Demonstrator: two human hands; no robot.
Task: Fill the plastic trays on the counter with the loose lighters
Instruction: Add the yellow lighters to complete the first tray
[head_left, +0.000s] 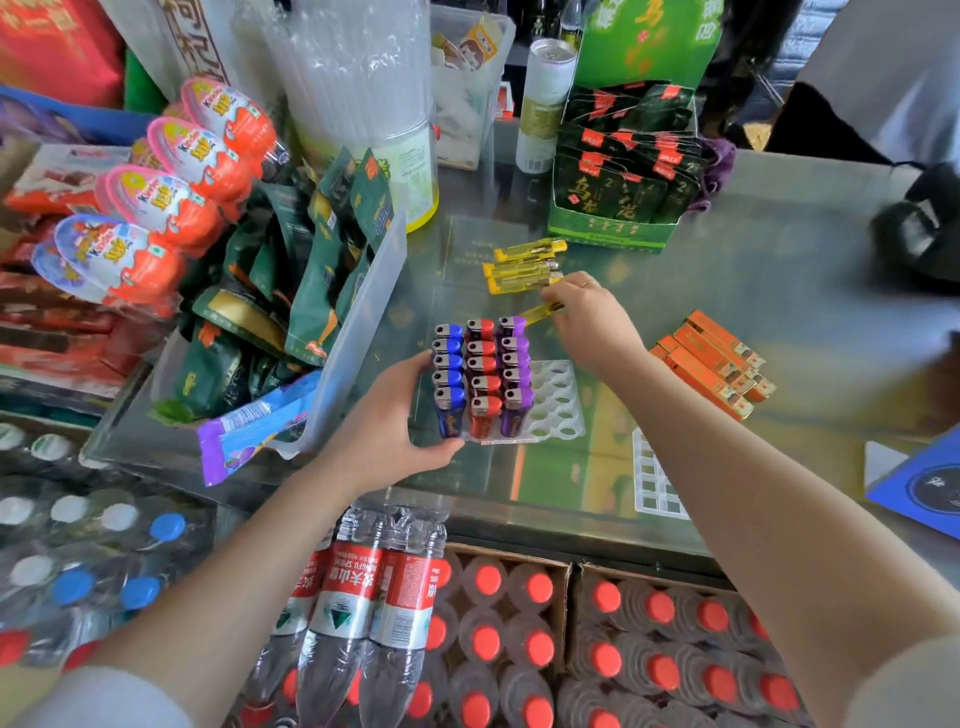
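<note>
A clear plastic tray (558, 402) sits mid-counter with three rows of upright lighters: blue (448, 382), red (482, 382) and purple (515, 376). Its right-hand holes are empty. My left hand (392, 415) grips the tray's left side, thumb along the front edge. My right hand (587, 322) is just behind the tray, pinching one yellow lighter (543, 312). Three loose yellow lighters (524, 267) lie on the counter beyond it. Several orange lighters (714, 364) lie to the right. A second empty tray (655, 486) shows partly under my right forearm.
A clear bin of green snack packets (332, 322) stands left of the tray. A green display box of sachets (618, 176) and a white can (545, 104) stand behind. A blue card (919, 483) lies at right. Water bottles (374, 597) stand below the counter's front edge.
</note>
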